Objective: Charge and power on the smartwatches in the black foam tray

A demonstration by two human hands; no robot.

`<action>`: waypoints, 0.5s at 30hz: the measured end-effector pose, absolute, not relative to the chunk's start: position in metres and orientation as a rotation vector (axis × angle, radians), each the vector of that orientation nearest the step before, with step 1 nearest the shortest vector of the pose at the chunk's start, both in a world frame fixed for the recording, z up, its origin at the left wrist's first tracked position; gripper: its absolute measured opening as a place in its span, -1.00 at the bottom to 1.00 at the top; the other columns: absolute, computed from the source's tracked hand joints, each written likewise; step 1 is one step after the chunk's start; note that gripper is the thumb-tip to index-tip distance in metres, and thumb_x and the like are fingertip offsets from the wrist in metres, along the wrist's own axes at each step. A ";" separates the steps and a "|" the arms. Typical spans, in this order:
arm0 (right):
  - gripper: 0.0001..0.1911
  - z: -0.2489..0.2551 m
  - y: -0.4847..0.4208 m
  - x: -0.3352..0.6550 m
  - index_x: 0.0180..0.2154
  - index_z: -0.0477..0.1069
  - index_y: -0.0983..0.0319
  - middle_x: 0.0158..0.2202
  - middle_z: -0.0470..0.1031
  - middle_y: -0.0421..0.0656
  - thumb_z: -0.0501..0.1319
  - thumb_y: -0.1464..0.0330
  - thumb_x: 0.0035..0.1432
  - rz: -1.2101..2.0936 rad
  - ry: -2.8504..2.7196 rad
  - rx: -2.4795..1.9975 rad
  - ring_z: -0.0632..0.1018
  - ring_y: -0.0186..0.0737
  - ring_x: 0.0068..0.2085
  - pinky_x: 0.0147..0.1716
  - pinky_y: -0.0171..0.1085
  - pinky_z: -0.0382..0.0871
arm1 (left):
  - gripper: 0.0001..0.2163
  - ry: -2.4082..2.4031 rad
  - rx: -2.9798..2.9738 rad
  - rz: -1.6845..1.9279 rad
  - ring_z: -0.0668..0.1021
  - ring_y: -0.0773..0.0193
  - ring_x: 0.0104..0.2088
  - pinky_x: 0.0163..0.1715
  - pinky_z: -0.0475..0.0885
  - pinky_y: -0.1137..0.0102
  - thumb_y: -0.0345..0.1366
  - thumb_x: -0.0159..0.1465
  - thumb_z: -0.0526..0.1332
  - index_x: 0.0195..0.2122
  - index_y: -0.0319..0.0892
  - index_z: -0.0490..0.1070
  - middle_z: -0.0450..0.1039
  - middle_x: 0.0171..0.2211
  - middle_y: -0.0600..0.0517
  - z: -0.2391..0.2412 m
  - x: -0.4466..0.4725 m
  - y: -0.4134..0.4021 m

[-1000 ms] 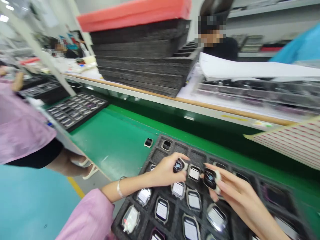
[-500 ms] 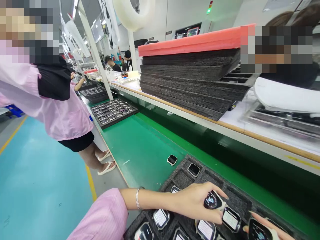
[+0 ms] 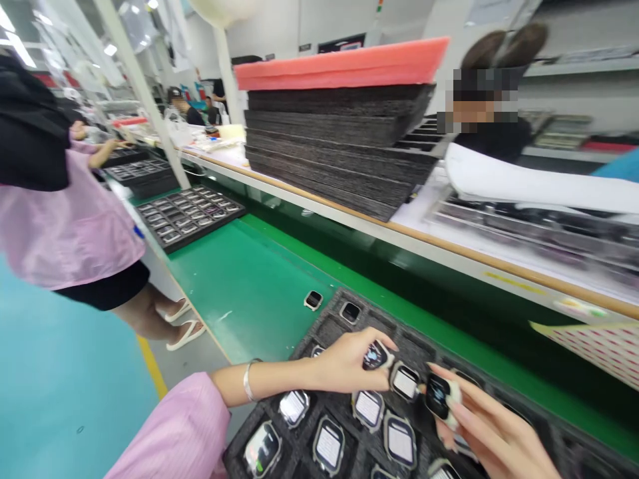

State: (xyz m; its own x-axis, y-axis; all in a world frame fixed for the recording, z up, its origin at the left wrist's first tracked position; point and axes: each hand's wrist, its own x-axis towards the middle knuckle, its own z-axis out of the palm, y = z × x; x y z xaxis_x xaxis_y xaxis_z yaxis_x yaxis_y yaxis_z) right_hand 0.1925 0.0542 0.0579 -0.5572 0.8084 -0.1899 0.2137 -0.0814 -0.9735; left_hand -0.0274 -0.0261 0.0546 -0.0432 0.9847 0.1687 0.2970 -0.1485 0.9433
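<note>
Between the thumb and fingers of my left hand point(image 3: 344, 362) is a smartwatch case point(image 3: 375, 356) with a lit dial, held over the black foam tray point(image 3: 394, 328). My right hand point(image 3: 492, 419) grips another smartwatch case point(image 3: 439, 397), its dark screen showing a small lit figure. Both cases have pale frames and no straps. In the tray below sit several more watch cases, among them one with a white lit screen point(image 3: 405, 382) between my hands and a dark one point(image 3: 350, 312) in the far corner pocket. Some tray pockets are hidden under my hands.
A single watch case point(image 3: 313, 301) lies on the green bench point(image 3: 249, 279) beside the tray. Farther along stands another filled tray point(image 3: 190, 213). A shelf edge point(image 3: 349, 216) carries stacked black foam sheets point(image 3: 329, 146). One person point(image 3: 84, 219) stands at left; another sits behind the shelf.
The view has swung right, so the scene sits farther left. My right hand has come fully into view with its watch. Both hands keep hold of their watches.
</note>
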 end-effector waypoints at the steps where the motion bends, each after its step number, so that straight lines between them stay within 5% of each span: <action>1: -0.46 0.062 0.052 0.191 0.03 0.45 0.15 -0.50 0.47 -0.09 0.32 0.12 0.00 1.706 -1.693 -1.103 0.48 -0.11 -0.52 -0.47 -0.11 0.43 | -0.61 1.404 1.526 1.214 0.49 0.26 -0.30 -0.25 0.39 0.41 -0.40 0.06 0.23 -0.04 -0.18 0.36 0.46 -0.28 0.04 0.054 -0.026 -0.027; 6: -0.44 0.068 0.043 0.188 0.02 0.46 0.24 -0.48 0.49 -0.13 0.38 0.17 -0.03 1.842 -1.599 -0.998 0.46 -0.25 -0.55 -0.54 -0.27 0.38 | -0.63 1.418 1.524 1.243 0.47 0.21 -0.20 -0.12 0.36 0.35 -0.43 0.10 0.17 -0.03 -0.18 0.31 0.45 -0.20 0.01 0.051 -0.022 -0.032; 15: -0.51 0.066 0.035 0.191 0.02 0.44 0.28 -0.45 0.50 -0.18 0.36 0.28 0.03 1.875 -1.531 -0.866 0.48 -0.34 -0.57 -0.53 -0.31 0.39 | -0.63 1.422 1.472 1.201 0.48 0.25 -0.31 -0.25 0.36 0.41 -0.39 0.15 0.15 0.02 -0.15 0.30 0.44 -0.28 0.06 0.052 -0.020 -0.036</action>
State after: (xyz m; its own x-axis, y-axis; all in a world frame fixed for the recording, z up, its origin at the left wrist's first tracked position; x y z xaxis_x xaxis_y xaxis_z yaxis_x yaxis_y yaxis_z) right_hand 0.1910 0.0355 0.0660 -0.6323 0.7637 -0.1303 -0.0251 -0.1883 -0.9818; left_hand -0.0201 -0.0358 0.0515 -0.0580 0.9907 0.1229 0.2871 -0.1014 0.9525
